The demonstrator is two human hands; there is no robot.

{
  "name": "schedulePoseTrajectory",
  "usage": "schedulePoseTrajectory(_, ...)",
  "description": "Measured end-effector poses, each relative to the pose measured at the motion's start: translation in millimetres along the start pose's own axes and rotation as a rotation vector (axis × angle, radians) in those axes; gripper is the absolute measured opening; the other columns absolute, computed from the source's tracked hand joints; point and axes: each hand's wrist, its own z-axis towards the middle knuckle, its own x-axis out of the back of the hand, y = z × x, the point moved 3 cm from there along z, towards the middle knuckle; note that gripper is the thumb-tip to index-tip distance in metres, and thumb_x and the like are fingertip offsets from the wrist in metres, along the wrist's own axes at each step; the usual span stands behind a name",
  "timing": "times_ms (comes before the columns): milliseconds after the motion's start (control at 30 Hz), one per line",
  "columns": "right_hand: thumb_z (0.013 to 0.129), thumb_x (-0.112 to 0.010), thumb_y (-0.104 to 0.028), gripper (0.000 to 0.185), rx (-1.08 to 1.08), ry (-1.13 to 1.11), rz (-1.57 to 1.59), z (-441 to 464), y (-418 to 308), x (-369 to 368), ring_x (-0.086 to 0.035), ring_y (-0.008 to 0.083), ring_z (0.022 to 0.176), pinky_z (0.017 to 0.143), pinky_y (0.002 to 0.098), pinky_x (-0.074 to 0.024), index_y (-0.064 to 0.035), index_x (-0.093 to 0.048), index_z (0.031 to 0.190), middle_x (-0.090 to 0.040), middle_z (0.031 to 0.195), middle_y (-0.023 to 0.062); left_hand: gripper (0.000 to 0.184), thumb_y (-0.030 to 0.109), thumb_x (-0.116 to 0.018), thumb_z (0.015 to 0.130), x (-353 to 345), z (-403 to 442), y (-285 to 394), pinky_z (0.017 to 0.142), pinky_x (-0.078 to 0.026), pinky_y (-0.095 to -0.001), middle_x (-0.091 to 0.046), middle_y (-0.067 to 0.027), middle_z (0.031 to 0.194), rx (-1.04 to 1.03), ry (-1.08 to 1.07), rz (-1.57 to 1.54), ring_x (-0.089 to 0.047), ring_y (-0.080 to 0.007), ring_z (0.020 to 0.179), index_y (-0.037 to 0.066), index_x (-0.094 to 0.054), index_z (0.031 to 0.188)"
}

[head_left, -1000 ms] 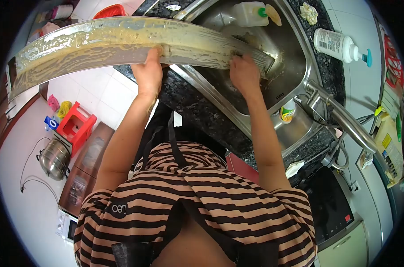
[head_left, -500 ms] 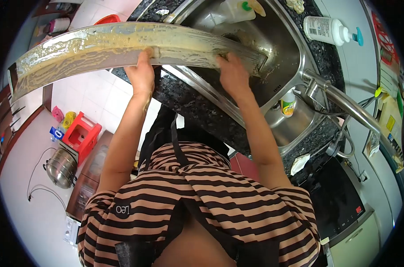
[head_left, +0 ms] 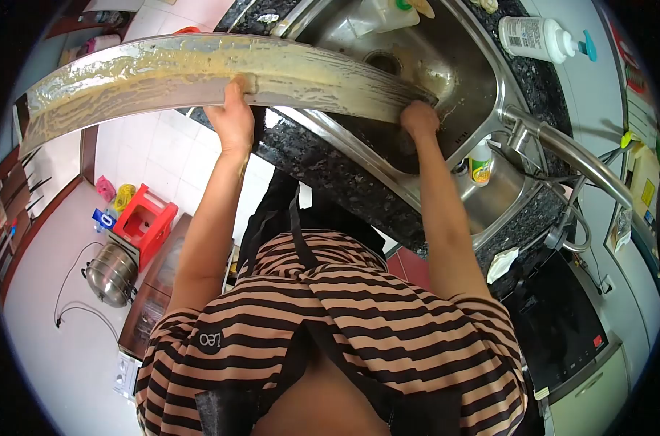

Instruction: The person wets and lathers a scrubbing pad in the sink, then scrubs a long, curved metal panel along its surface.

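Note:
A long metal panel [head_left: 170,69], coated with yellowish grease and foam, stretches from the far left into the sink [head_left: 482,80]. It looks bowed in this wide view. My left hand [head_left: 232,123] is closed round its near edge at about mid-length, thumb on the upper face beside a small raised tab [head_left: 250,84]. Over the sink, my right hand [head_left: 420,121] is closed against the panel's right end; whatever lies under its fingers is hidden. The panel's surface left of this hand is streaked, with thinner residue than at the far left.
A translucent jug [head_left: 388,16] lies in the sink, near the drain [head_left: 383,62]. A white pump bottle [head_left: 537,40] rests behind it. The faucet [head_left: 569,149] arches over the smaller basin with a spray bottle [head_left: 480,161]. A red stool [head_left: 144,225] and steel pot [head_left: 112,275] stand left.
My right hand has slid rightward along the panel to its end in the sink, leaving streaks. My left hand keeps its hold, and the camera view has shifted slightly.

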Motion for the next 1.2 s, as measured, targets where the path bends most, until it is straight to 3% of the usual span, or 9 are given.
schedulePoseTrajectory(200,0.083,-0.053,-0.008,0.028,0.632,0.485,0.136,-101,-98,20,-0.061,0.0372,0.095,0.079,0.0474,-0.0491,-0.0094,-0.07,0.105,-0.06,0.101,0.0146,0.03,0.008,-0.058,0.089,6,3,-3,0.092,-0.045,-0.0319,-0.063,-0.0135,0.114,-0.024,-0.016,0.048,-0.059,-0.0218,0.101,-0.011,-0.056,0.113)
schedulePoseTrajectory(267,0.083,-0.053,-0.002,0.033,0.843,0.543,0.39,-131,-128,43,-0.057,0.0338,0.1,0.083,0.0436,-0.0451,-0.0096,-0.071,0.11,-0.059,0.101,0.0129,0.03,0.008,-0.057,0.089,4,3,-1,0.092,-0.045,-0.0319,-0.063,-0.0137,0.113,-0.031,-0.011,0.041,-0.059,-0.0219,0.1,-0.011,-0.057,0.112)
schedulePoseTrajectory(367,0.081,-0.054,0.003,0.038,0.974,0.45,0.506,-143,-142,44,-0.055,0.0329,0.099,0.085,0.0426,-0.0436,-0.0107,-0.072,0.111,-0.059,0.102,0.0118,0.029,0.007,-0.057,0.089,2,2,2,0.092,-0.045,-0.0317,-0.063,-0.0138,0.112,-0.033,-0.024,0.026,-0.059,-0.0219,0.1,-0.011,-0.057,0.111)
schedulePoseTrajectory(500,0.08,-0.055,0.006,0.04,0.975,0.471,0.462,-112,-94,16,-0.054,0.0352,0.098,0.084,0.0439,-0.0453,-0.0129,-0.073,0.111,-0.059,0.104,0.0146,0.021,0.007,-0.057,0.088,2,1,2,0.085,-0.046,-0.0324,-0.064,-0.0123,0.102,-0.064,-0.007,0.003,-0.059,-0.0211,0.091,-0.01,-0.06,0.1)
schedulePoseTrajectory(567,0.081,-0.055,0.005,0.041,0.758,0.373,0.311,-89,-56,6,-0.054,0.0367,0.1,0.084,0.0444,-0.046,-0.0125,-0.072,0.113,-0.059,0.103,0.0164,0.019,0.008,-0.056,0.088,-1,3,2,0.081,-0.047,-0.0331,-0.065,-0.0117,0.097,-0.107,0.025,-0.002,-0.059,-0.0209,0.087,-0.01,-0.062,0.093)
schedulePoseTrajectory(667,0.08,-0.055,0.004,0.041,0.793,0.423,0.372,-93,-59,10,-0.055,0.0369,0.103,0.086,0.0436,-0.0459,-0.0128,-0.072,0.114,-0.059,0.107,0.0173,0.02,0.008,-0.054,0.089,-3,3,2,0.083,-0.047,-0.0332,-0.064,-0.0122,0.098,-0.151,0.013,0.03,-0.059,-0.0218,0.089,-0.01,-0.06,0.096)
schedulePoseTrajectory(767,0.079,-0.057,0.004,0.048,1.008,0.47,0.516,-128,-126,33,-0.054,0.0324,0.107,0.091,0.0432,-0.045,-0.0205,-0.072,0.118,-0.059,0.112,0.0117,0.022,0.008,-0.054,0.09,-6,5,2,0.085,-0.046,-0.033,-0.062,-0.013,0.101,-0.121,0.002,0.017,-0.058,-0.0225,0.092,-0.01,-0.057,0.102)
schedulePoseTrajectory(900,0.079,-0.06,0.003,0.047,1.015,0.488,0.503,-138,-175,47,-0.051,0.0284,0.111,0.097,0.0446,-0.0408,-0.0221,-0.072,0.118,-0.057,0.113,0.0087,0.022,0.008,-0.053,0.09,-3,11,-5,0.087,-0.045,-0.0334,-0.061,-0.0141,0.104,-0.13,-0.029,0.034,-0.056,-0.0231,0.096,-0.009,-0.054,0.105)
schedulePoseTrajectory(1200,0.08,-0.059,0.004,0.047,1.019,0.422,0.487,-108,-133,38,-0.053,0.0285,0.115,0.1,0.0393,-0.0426,-0.0228,-0.074,0.115,-0.06,0.125,0.0088,0.027,0.01,-0.051,0.09,-4,12,-10,0.084,-0.046,-0.0334,-0.064,-0.0127,0.103,-0.207,0.025,0.094,-0.058,-0.0217,0.091,-0.012,-0.061,0.101)
